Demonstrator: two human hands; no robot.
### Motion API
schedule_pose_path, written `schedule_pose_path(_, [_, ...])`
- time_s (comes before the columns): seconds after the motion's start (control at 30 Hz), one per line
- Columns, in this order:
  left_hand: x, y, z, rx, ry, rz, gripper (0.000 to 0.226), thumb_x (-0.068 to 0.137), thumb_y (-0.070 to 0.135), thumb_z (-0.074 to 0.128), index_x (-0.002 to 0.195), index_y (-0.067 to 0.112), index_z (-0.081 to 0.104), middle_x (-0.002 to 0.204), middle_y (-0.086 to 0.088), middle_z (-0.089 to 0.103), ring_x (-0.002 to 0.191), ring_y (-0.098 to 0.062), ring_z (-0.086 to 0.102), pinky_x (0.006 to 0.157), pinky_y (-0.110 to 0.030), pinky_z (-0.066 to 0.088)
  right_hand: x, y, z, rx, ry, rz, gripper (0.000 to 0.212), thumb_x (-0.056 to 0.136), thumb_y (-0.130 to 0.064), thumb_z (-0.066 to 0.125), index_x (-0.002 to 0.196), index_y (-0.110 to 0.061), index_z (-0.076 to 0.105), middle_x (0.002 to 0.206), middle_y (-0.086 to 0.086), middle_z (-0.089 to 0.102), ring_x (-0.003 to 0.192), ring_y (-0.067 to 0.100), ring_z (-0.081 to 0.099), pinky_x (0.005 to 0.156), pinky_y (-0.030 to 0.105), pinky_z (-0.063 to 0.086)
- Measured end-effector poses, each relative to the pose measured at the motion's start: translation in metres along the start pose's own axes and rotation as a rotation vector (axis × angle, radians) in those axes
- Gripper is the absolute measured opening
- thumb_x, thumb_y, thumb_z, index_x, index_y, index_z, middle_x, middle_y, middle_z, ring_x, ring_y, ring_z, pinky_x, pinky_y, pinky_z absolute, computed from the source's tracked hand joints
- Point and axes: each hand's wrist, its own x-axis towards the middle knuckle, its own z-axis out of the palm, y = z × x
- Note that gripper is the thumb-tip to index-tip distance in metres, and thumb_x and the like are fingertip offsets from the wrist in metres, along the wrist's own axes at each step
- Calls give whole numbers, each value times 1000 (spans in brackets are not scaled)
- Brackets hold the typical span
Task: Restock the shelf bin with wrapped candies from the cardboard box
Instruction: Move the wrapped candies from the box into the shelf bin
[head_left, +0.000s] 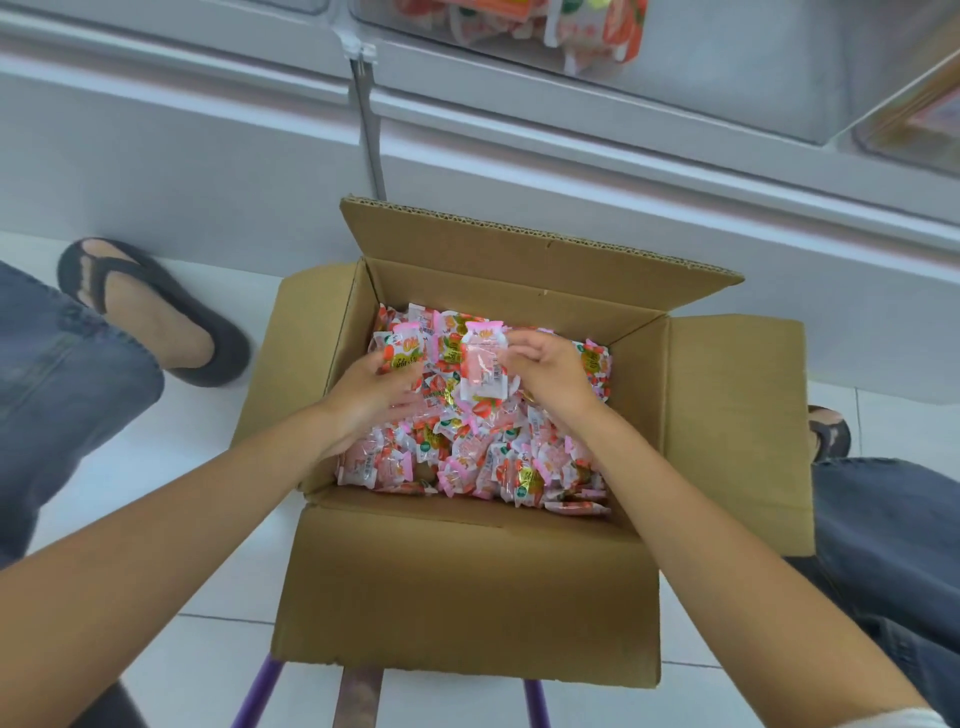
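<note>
An open cardboard box (467, 587) stands in front of me, filled with several pink, red and white wrapped candies (467, 457). Both hands are inside it. My left hand (371, 397) grips a bunch of candies (410, 345) at the pile's left. My right hand (548, 371) pinches one wrapped candy (485, 364) and holds it just above the pile. The clear shelf bin (597, 57) is at the top of the view, with similar candy packets (545, 26) behind its front wall.
White shelf fronts (208, 130) rise behind the box, with a metal upright (371, 135) between them. My feet in dark sandals (156, 312) and jeans-clad legs flank the box on a white tiled floor. Another clear bin (914, 119) is at the upper right.
</note>
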Motion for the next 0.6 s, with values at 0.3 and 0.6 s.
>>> schedule_pose_path(0.3, [-13,29,13,-217,-242,21,88,78,36,75,151,21,30,138,-14,56,114,-30,65,103,-49,49,-42,-46,28,9,-116,-156,21,88,-7,70,108,-8,73,103,2,74,92,1,69,84,17,54])
schedule_pose_path(0.6, [-13,32,-2,-300,-128,17,65,98,32,53,154,24,21,144,-10,52,109,-31,68,94,-50,54,-23,-71,-10,253,124,2,16,91,-17,67,106,-12,72,107,8,73,107,26,67,100,41,51])
